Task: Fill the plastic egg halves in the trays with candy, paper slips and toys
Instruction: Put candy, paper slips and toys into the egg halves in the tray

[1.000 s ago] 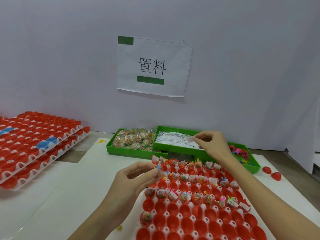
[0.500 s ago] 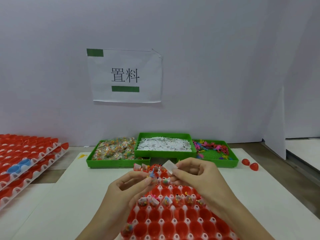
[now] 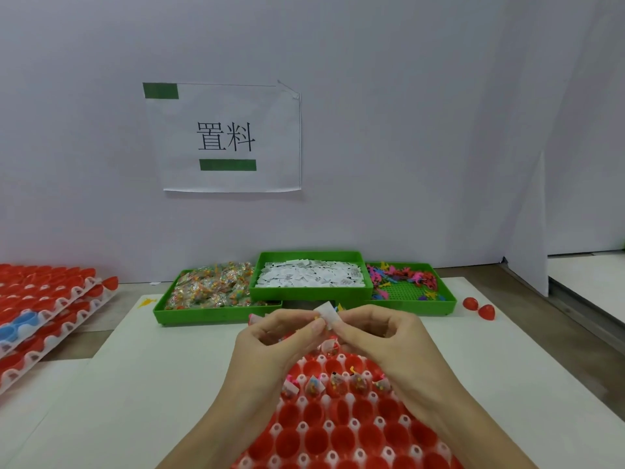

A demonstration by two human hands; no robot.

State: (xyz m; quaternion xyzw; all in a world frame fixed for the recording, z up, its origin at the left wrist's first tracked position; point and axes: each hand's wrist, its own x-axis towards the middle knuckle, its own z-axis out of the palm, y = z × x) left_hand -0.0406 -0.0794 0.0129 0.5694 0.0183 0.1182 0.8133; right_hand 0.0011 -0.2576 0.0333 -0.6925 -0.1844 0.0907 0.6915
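Hands meet above the far end of the red egg tray (image 3: 324, 445), and both are working one small white paper slip (image 3: 327, 314): the left hand (image 3: 270, 346) has thumb and forefinger curled in and pinching its near edge, while the right hand (image 3: 382, 336) pinches the slip from the other side, fingers curled tight on it. Something small and coloured peeks out at the left fingertips, too small to name. Below the hands, one row of red egg halves (image 3: 338, 385) in the tray carries candy, slips and toys; the rows nearer the camera sit bare red. Beyond the tray stand three green bins side by side: candy bin (image 3: 209, 292) on the left, slip bin (image 3: 309, 277) in the middle, toy bin (image 3: 406, 286) on the right. Two loose red halves (image 3: 478, 308) lie just right of the toy bin. Stacked trays (image 3: 47, 309) sit far off to the tray's left.
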